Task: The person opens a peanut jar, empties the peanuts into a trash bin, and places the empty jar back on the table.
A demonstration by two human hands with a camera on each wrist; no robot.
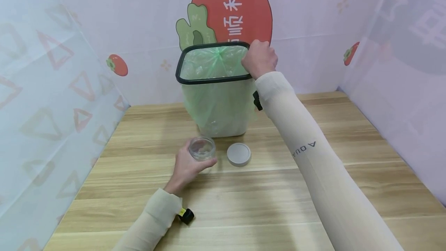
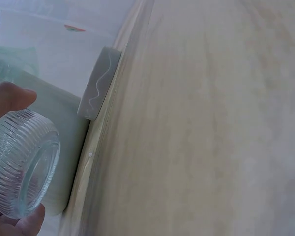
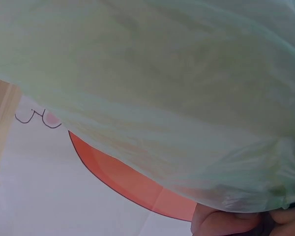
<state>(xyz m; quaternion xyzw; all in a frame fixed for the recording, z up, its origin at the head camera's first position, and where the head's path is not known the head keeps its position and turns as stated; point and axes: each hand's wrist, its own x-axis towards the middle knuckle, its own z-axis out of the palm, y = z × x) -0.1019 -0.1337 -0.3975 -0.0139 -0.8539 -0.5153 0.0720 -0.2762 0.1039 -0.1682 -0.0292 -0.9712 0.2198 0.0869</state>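
Note:
My left hand point(image 1: 187, 164) grips a clear glass jar point(image 1: 202, 148), its thumb and fingers around the side. In the left wrist view the ribbed jar point(image 2: 22, 162) is tilted and looks lifted off the table. To its right a round white lid point(image 1: 239, 154) lies flat on the wood. At the back stands a white trash bin point(image 1: 226, 115), lined with a thin green bag point(image 1: 209, 59) under a black rim point(image 1: 212, 81). My right hand point(image 1: 261, 59) holds that rim at its right side, fingers curled over it. The right wrist view is mostly filled by the bag point(image 3: 152, 83).
The wooden table point(image 1: 313, 200) runs up to a printed cloth point(image 1: 303, 57) behind the bin. Similar cloth panels point(image 1: 80, 84) stand on the left and right. A small black wrist device point(image 1: 186, 216) sits at the left cuff.

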